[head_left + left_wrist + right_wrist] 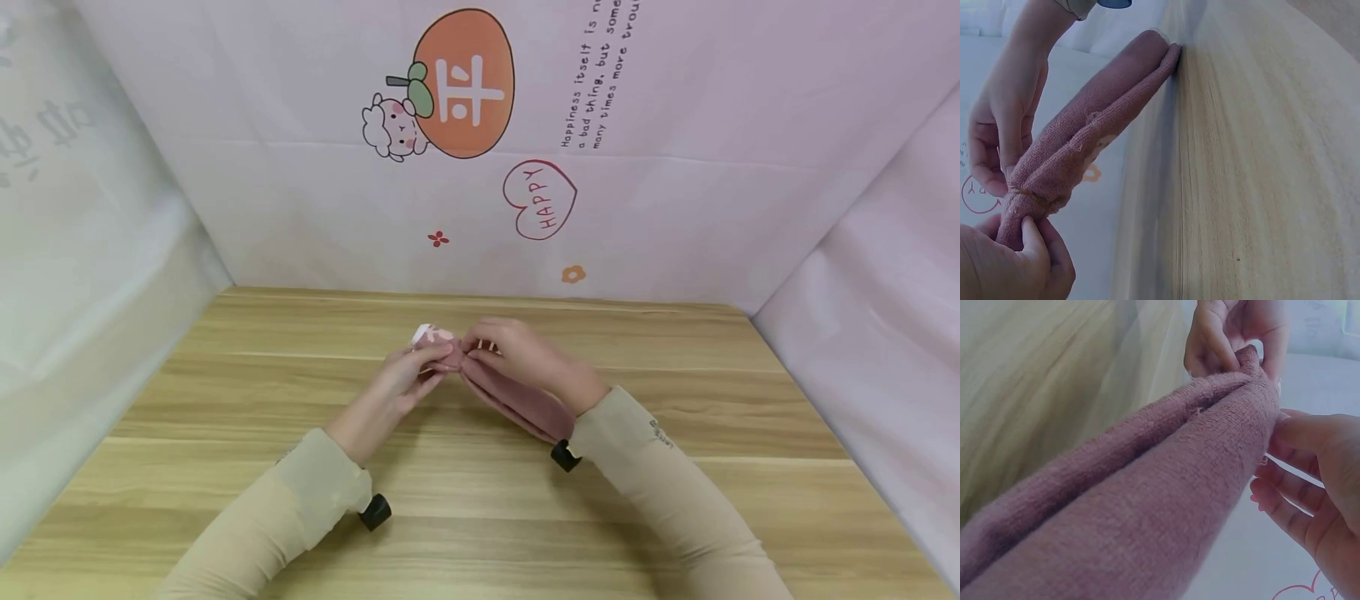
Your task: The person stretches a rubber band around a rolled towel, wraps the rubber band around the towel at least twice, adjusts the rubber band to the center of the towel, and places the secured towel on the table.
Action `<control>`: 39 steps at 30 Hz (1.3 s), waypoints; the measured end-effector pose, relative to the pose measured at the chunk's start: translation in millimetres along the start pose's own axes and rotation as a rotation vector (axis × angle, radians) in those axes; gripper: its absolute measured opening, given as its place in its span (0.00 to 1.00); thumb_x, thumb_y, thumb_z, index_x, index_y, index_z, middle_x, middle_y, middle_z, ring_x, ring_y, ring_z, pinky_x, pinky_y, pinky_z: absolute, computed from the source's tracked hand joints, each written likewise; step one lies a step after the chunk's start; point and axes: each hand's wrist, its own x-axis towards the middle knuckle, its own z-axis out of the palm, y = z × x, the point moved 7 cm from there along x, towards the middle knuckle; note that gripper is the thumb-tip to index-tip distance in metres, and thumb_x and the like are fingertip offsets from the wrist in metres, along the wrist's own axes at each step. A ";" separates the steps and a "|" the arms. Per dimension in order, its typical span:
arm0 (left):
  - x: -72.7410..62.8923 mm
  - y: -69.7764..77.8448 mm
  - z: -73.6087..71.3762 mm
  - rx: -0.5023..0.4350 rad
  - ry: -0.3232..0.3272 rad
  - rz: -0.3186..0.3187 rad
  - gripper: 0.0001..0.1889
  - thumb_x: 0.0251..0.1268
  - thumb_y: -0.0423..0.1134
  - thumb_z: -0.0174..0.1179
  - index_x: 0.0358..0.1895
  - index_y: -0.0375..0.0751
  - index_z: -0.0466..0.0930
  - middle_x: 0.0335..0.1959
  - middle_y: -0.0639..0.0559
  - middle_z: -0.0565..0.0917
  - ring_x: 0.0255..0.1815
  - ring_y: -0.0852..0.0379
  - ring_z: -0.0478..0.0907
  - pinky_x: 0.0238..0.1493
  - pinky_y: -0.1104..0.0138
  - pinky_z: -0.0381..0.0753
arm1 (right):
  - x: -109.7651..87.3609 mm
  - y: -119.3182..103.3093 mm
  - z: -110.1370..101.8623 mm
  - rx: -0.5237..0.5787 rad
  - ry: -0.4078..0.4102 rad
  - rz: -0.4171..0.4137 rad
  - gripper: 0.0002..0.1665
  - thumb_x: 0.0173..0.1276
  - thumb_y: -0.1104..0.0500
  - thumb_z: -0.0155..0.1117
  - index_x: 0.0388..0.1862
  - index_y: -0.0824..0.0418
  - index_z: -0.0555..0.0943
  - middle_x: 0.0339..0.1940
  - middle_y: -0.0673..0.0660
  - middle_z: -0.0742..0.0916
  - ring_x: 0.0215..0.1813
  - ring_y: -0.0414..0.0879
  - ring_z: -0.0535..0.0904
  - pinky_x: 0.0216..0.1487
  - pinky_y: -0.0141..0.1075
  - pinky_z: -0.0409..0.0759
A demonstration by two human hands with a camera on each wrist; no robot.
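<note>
A pink terry towel [517,398], rolled lengthwise, slants between the hands. A thin brownish band [1034,195] is wrapped around it near one end, where the cloth is drawn in. My left hand [401,377] grips the short end beyond the band, thumb pressed on the cloth. At the band, my right hand [525,354] pinches the towel's side with thumb and fingertips; its other fingers are bent. Whether those fingertips also catch the band is hard to see. In the left wrist view, the towel's long end appears to reach down to the table.
A wood-grain table [465,533] lies under both hands. White cloth with printed drawings [465,83] hangs behind it, and more white cloth [885,275] covers the sides. Dark wrist cameras [376,512] sit by the beige sleeve cuffs.
</note>
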 end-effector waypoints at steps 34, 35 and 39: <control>-0.3 -4.3 14.3 -0.017 -0.012 0.010 0.04 0.74 0.23 0.56 0.44 0.33 0.76 0.37 0.48 0.81 0.35 0.59 0.80 0.41 0.74 0.85 | 6.5 1.5 -3.0 0.008 -0.277 -0.022 0.07 0.71 0.68 0.67 0.36 0.57 0.82 0.37 0.48 0.81 0.39 0.41 0.76 0.41 0.33 0.79; -0.2 -3.8 15.2 -0.015 -0.016 0.012 0.04 0.74 0.24 0.56 0.46 0.33 0.76 0.38 0.47 0.81 0.35 0.59 0.80 0.42 0.73 0.85 | 6.4 1.7 -3.6 0.009 -0.277 -0.020 0.08 0.71 0.68 0.67 0.36 0.56 0.81 0.36 0.48 0.80 0.38 0.40 0.75 0.41 0.33 0.79; -1.1 -2.2 17.4 -0.001 -0.020 0.013 0.06 0.74 0.24 0.56 0.49 0.31 0.76 0.38 0.47 0.80 0.34 0.60 0.81 0.44 0.73 0.85 | 6.5 0.9 -6.3 0.004 -0.289 -0.002 0.09 0.71 0.69 0.66 0.33 0.55 0.80 0.34 0.48 0.79 0.37 0.40 0.74 0.38 0.33 0.77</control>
